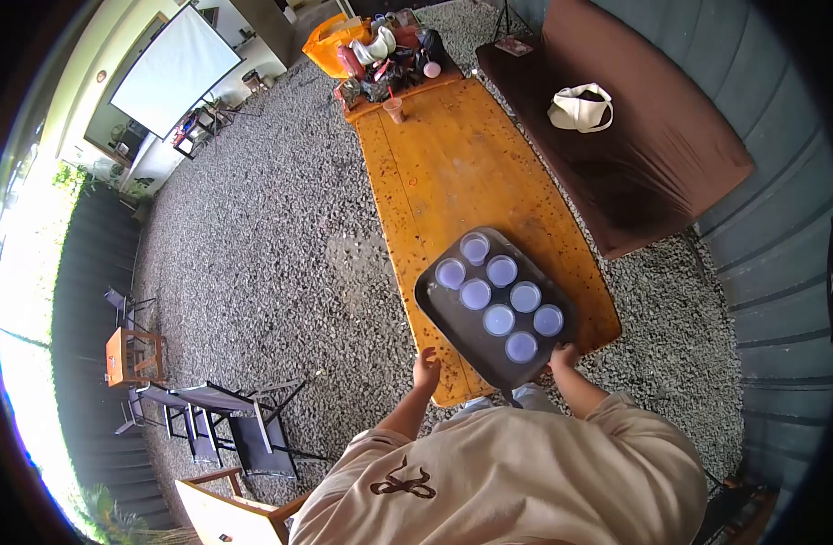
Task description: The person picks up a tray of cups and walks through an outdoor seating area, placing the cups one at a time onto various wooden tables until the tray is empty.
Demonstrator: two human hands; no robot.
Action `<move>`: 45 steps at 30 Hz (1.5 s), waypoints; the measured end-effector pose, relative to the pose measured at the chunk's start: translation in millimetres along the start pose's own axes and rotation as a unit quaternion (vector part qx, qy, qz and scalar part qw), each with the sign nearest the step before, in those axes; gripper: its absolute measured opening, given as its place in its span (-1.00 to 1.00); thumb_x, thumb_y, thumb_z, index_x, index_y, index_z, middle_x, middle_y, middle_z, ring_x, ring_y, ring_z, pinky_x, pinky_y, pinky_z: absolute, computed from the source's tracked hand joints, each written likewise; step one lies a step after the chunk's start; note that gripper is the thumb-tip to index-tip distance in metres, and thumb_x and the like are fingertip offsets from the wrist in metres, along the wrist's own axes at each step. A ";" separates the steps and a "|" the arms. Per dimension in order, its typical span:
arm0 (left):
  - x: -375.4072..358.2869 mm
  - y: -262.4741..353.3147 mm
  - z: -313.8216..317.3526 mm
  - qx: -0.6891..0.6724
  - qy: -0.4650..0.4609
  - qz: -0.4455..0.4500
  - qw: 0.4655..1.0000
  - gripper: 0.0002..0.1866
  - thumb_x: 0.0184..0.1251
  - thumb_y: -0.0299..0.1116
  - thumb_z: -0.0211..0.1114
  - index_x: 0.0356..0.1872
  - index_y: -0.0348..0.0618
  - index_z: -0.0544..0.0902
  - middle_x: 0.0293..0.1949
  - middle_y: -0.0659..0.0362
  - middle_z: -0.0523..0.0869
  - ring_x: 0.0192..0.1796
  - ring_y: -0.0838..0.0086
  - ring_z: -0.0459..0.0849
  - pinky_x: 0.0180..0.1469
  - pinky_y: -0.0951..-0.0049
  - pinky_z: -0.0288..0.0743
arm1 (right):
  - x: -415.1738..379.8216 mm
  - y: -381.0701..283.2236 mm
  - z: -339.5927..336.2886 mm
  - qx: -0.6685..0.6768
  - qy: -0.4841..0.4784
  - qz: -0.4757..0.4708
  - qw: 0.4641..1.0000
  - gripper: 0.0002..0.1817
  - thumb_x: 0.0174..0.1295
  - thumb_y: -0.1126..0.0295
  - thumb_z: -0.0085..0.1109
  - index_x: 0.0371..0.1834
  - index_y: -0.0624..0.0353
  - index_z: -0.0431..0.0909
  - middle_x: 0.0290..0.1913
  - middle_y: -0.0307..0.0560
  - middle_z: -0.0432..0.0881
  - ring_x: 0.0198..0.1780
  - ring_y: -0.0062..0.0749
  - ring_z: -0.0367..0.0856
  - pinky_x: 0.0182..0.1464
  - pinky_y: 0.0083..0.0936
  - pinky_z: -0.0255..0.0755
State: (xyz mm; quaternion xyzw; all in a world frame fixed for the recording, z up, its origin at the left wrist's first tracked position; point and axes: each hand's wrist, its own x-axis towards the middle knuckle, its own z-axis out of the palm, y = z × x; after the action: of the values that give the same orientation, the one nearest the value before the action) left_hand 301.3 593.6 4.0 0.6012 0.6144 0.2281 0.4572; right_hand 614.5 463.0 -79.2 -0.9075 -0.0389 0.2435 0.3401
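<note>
We're outdoors here, a gravel-covered backyard patio set up for a get-together. The long wooden table (471,182) runs down the middle of the gravel (271,245). Right of the table sits a brown sofa (634,145) against a grey wall; left of it, a projector screen (173,68) and folding chairs (226,422). At the table's far end, bags and drinks (380,54) pile up.
</note>
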 end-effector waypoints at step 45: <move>38.7 46.6 79.5 0.204 0.029 -0.008 0.979 -0.79 0.04 -0.31 0.13 -0.38 -0.26 0.49 -0.41 -0.07 0.54 -0.27 0.08 0.50 -0.23 0.23 0.36 | 50.9 -5.9 -132.9 -0.149 -0.001 -0.243 0.958 -0.75 0.18 0.25 -0.18 -0.34 0.26 0.26 -0.39 0.23 0.37 -0.30 0.16 0.36 -0.28 -0.13 0.22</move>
State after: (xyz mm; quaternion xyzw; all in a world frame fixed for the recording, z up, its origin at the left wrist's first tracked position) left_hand 397.9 616.9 -6.4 0.6696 0.6661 0.1119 0.3088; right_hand 722.0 400.0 -10.2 -0.9109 -0.2945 0.1454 0.2499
